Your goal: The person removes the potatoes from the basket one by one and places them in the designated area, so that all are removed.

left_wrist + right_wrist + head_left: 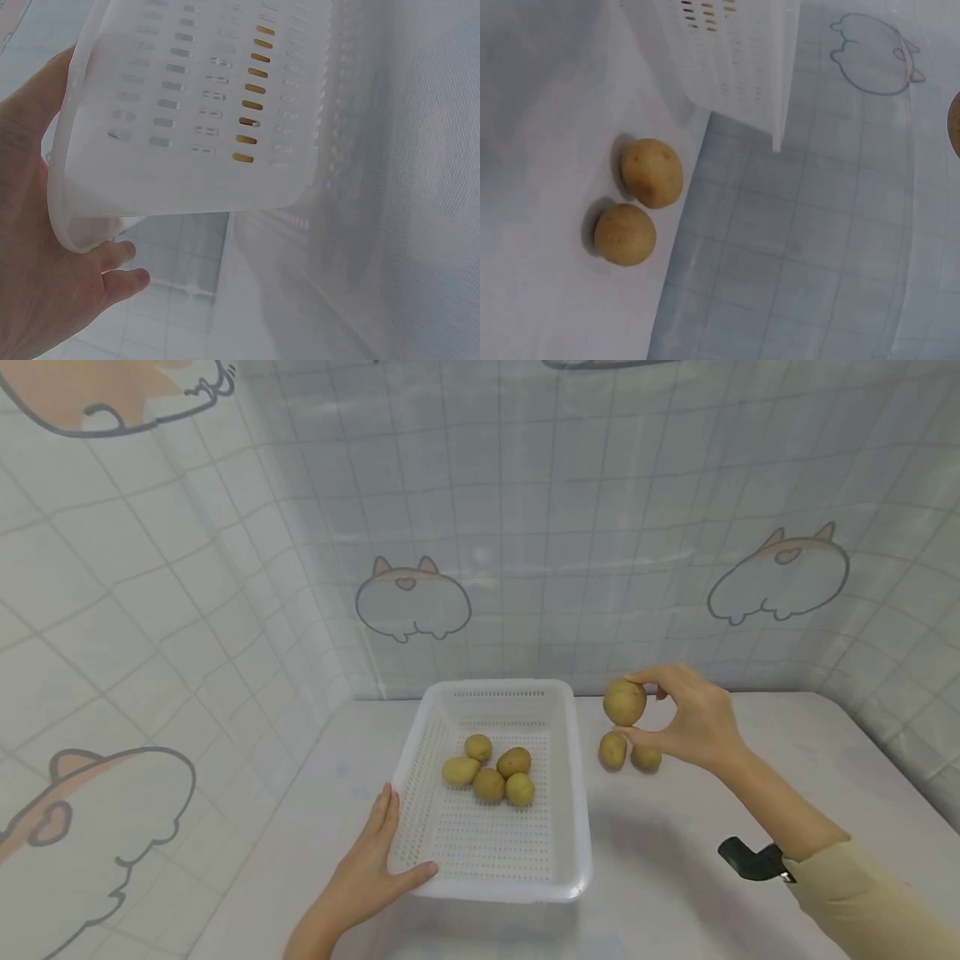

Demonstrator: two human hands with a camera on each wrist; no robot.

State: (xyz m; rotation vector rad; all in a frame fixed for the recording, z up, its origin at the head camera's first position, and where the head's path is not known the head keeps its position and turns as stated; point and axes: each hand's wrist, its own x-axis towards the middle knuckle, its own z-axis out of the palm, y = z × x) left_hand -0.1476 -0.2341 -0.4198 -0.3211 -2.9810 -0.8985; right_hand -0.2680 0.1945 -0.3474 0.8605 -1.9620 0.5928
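Observation:
My right hand (pixel 696 720) pinches a round potato (pixel 625 702) between thumb and fingers, above the table to the right of the basket. Only a sliver of that potato (pixel 954 126) enters the right wrist view, at its right edge. Below it, two more potatoes (pixel 612 751) lie side by side on the table. My left hand (pixel 367 864) rests on the near left corner of a white perforated plastic basket (pixel 581 827), fingers straight along the left rim and thumb across the near rim. Several potatoes (pixel 489 785) sit grouped inside the basket.
The white tabletop (pixel 675 860) carries the basket and the loose potatoes. A grid-patterned sheet with cartoon dog drawings (pixel 413 597) hangs behind and on both sides. A dark green strap piece (pixel 750 860) sticks out by the right sleeve.

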